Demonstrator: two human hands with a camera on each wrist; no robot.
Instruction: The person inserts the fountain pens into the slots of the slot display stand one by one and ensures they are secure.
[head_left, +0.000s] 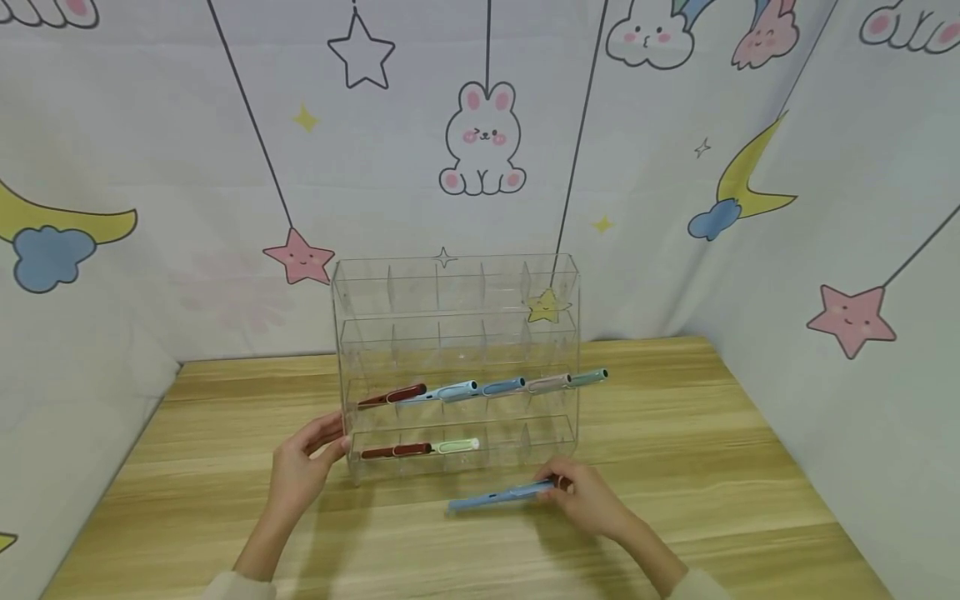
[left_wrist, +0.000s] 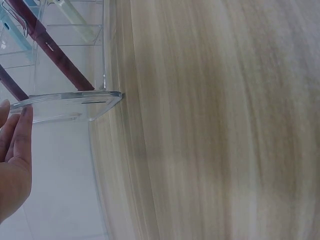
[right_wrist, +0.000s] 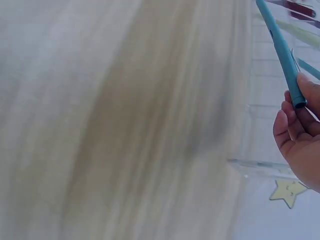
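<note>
A clear acrylic pen rack (head_left: pixel 457 329) with tiers of small compartments stands upright on the wooden table. My left hand (head_left: pixel 300 467) holds the rack's left side panel, thumb toward the front; the left wrist view shows the fingers (left_wrist: pixel 21 135) at the panel's edge. My right hand (head_left: pixel 585 498) pinches a light blue pen (head_left: pixel 498 497) by its capped end, in front of the rack's lower right. The right wrist view shows that pen (right_wrist: pixel 285 55) between thumb and fingers. In the lowest tier lie a dark red pen (head_left: pixel 396 451) and a pale green pen (head_left: pixel 457 446).
One tier higher, several pens lie slantwise: dark red (head_left: pixel 393 395), pale blue (head_left: pixel 442 392), blue (head_left: pixel 502 387), pinkish (head_left: pixel 549 383) and grey-green (head_left: pixel 588 378). A white cloth backdrop (head_left: pixel 405 208) printed with cartoons hangs behind and at both sides of the table (head_left: pixel 675 433).
</note>
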